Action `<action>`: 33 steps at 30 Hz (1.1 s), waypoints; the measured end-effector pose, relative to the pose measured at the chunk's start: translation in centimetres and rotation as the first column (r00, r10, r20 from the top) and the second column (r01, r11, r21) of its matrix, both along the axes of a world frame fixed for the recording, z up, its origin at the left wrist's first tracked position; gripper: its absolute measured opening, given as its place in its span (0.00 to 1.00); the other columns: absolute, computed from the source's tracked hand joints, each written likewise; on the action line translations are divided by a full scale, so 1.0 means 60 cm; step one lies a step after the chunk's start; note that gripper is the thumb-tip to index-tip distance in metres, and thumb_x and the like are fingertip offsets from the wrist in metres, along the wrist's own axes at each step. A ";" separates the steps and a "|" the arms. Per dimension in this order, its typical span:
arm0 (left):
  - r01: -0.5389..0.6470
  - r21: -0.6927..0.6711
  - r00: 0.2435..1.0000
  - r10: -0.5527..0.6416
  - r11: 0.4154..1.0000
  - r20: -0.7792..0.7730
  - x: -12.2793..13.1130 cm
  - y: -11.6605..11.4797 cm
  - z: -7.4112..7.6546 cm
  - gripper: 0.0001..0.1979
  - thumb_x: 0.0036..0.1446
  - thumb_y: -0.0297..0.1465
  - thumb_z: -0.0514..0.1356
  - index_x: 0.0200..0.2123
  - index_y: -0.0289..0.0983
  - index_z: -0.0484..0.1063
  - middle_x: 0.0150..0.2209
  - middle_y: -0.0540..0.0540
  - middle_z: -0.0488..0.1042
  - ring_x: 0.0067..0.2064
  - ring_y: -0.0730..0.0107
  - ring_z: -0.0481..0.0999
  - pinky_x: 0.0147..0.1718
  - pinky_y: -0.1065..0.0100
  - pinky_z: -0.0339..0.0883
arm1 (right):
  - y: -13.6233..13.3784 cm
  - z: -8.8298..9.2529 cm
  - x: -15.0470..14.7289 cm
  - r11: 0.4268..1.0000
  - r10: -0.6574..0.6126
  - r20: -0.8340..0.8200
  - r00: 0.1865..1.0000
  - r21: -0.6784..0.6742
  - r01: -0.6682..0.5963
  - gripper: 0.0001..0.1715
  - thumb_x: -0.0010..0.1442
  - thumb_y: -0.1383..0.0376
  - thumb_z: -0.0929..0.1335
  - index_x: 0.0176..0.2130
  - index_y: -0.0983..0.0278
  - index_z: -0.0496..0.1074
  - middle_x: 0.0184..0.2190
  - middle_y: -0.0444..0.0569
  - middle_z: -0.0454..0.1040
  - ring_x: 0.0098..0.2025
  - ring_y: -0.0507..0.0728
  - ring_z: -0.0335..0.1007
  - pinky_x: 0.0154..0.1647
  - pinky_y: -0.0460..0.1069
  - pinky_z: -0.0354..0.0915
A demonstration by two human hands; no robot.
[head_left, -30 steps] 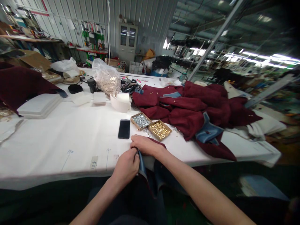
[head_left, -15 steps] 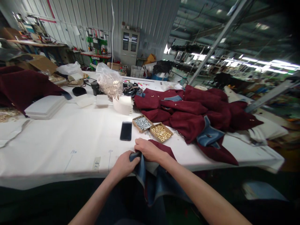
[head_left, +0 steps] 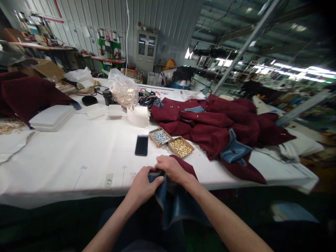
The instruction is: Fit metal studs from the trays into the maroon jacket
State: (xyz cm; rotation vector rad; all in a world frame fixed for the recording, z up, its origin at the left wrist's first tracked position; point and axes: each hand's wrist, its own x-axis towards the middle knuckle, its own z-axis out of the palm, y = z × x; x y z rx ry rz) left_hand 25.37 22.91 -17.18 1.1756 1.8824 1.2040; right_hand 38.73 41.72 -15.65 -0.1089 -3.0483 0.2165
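At the front edge of the white-covered table point(head_left: 102, 140), my left hand point(head_left: 145, 182) is closed on the edge of a piece of maroon fabric with a blue backing point(head_left: 181, 206). Its thumb lies along the blue side. My right hand point(head_left: 170, 168) pinches the same edge right beside it; the fingertips are partly hidden. Below my hands the fabric hangs in folds over the table's edge, and a maroon part point(head_left: 186, 166) rests on the table. Just beyond are a small box of silver metal pieces point(head_left: 159, 136) and one of gold metal pieces point(head_left: 181, 147).
A black phone point(head_left: 141, 145) lies left of the boxes. More maroon fabric pieces point(head_left: 220, 122) are heaped to the right. Farther back stand a clear plastic bag point(head_left: 123, 87) of small pieces and a curled white strip point(head_left: 138, 117). White stacked sheets point(head_left: 52, 118) lie at left.
My hands have shifted slightly right with the fabric edge and drawn closer together. The left thumb now lies flatter across the blue side.
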 end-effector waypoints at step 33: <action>0.638 0.219 0.728 -0.671 0.738 0.138 0.106 -0.015 0.162 0.37 0.63 0.36 0.74 0.74 0.54 0.73 0.64 0.44 0.74 0.63 0.48 0.75 0.68 0.50 0.73 | -0.141 0.070 0.292 0.744 -0.669 -0.606 0.431 -0.544 0.389 0.19 0.80 0.66 0.67 0.56 0.54 0.87 0.37 0.49 0.74 0.36 0.62 0.74 0.35 0.53 0.70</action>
